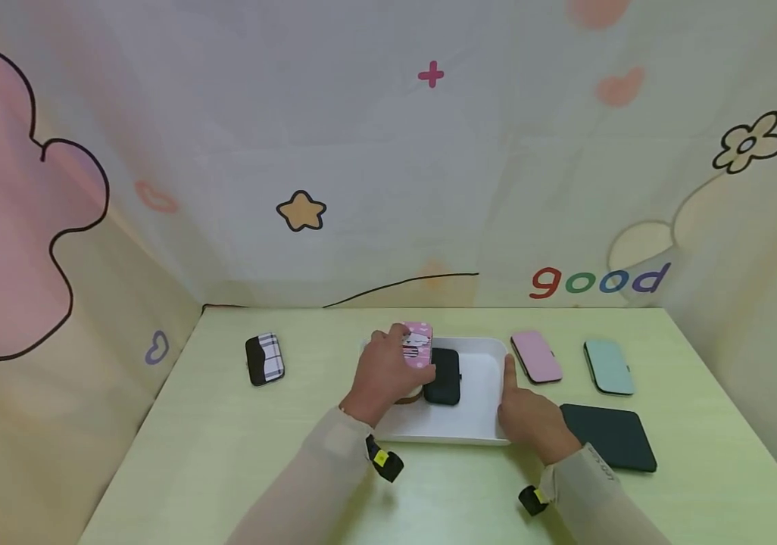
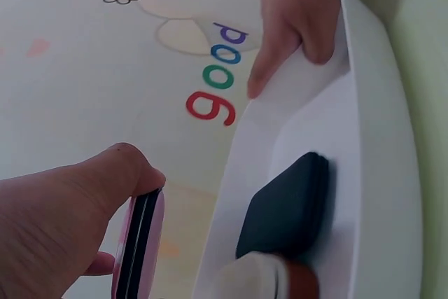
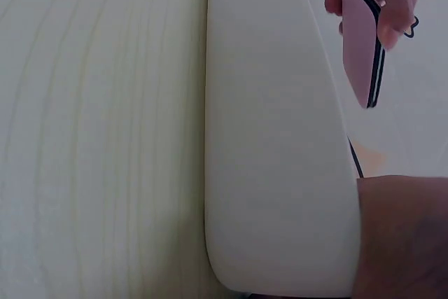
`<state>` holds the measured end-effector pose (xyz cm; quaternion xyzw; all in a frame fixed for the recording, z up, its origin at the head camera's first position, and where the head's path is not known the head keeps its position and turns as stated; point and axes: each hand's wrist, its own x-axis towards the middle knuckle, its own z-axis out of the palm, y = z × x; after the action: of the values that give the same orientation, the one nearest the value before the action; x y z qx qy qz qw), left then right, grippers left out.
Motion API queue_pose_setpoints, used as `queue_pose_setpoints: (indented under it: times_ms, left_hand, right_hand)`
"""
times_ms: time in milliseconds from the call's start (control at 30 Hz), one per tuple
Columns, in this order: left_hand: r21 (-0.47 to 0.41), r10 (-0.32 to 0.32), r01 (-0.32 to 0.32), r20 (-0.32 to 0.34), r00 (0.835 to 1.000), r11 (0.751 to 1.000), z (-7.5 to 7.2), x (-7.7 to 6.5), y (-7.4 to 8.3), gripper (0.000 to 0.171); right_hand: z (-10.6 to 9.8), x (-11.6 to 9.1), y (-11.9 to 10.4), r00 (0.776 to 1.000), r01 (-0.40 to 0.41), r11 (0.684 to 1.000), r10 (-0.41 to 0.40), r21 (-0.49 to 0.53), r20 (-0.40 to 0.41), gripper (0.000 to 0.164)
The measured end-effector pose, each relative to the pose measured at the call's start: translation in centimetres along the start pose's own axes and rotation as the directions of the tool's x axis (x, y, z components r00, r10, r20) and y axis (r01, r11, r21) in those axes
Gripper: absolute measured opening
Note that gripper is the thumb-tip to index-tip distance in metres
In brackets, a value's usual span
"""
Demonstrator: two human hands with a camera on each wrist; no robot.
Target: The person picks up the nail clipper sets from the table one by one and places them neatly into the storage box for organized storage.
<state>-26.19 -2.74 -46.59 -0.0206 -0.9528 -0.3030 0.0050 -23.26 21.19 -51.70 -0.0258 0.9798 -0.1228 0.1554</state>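
Head view: pale yellow-green table [image 1: 225, 462] fills the lower half of the frame, faint lengthwise grain showing in the right wrist view. Fabric backdrop [image 1: 375, 151] runs up behind it and wraps both sides: big pink blob shape [image 1: 7, 204] at upper left, orange star [image 1: 301, 211] left of centre, small pink plus [image 1: 432, 74] at top centre, outlined flower [image 1: 748, 144] at upper right, coloured "good" lettering [image 1: 600, 281] just above the table's back edge. White tray [image 1: 480, 405] sits on the table, lower centre. Left hand [image 1: 386, 371] grips the pink patterned case [image 1: 419, 342], thumb and fingers pinching its edges; case is up over the tray's left half, clear of the floor per the left wrist view. Right hand [image 1: 532, 416] holds the tray's right end wall, thumb inside, index straight along the rim; remaining fingers hidden. In the tray: black case [image 1: 444, 386], plus a cream-and-brown item [image 2: 253, 278], mostly covered by the left hand in the head view. Black-and-plaid case [image 1: 265, 359] lies alone at left of frame. Right side: plain pink case [image 1: 537, 356], mint case [image 1: 609, 366], then a dark flat rectangle [image 1: 613, 435] below, partly behind the right forearm.
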Motion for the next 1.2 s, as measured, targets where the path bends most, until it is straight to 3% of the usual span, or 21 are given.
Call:
queue_pose_setpoints:
  times_ms: [233,500,667,967,1200]
  left_hand:
    - [0.055,0.044,-0.047,0.046,0.998,0.997,3.0,0.1,2.0,0.076]
    - [0.035,0.099,-0.103,0.086,0.991,0.994,6.2,0.4,3.8,0.072]
    - [0.065,0.131,-0.137,0.085,0.988,0.988,7.2,0.8,4.4,0.069]
    - [0.111,0.143,-0.155,0.105,0.984,0.982,8.4,1.1,4.5,0.069]
    - [0.149,0.197,-0.21,0.096,0.976,0.966,9.2,1.0,4.8,0.056]
  right_hand:
    - [0.3,0.4,0.4,1.0,-0.008,1.0,0.008,0.014,0.027,0.083]
    - [0.1,0.5,0.7,0.995,-0.053,0.993,0.044,0.103,0.094,0.106]
    - [0.0,0.5,0.5,0.997,-0.017,0.991,0.007,0.136,0.074,0.115]
    - [0.1,0.8,0.0,0.998,-0.015,0.993,0.006,0.121,0.07,0.117]
    - [0.1,0.8,0.4,0.998,-0.011,0.994,0.004,0.112,0.056,0.118]
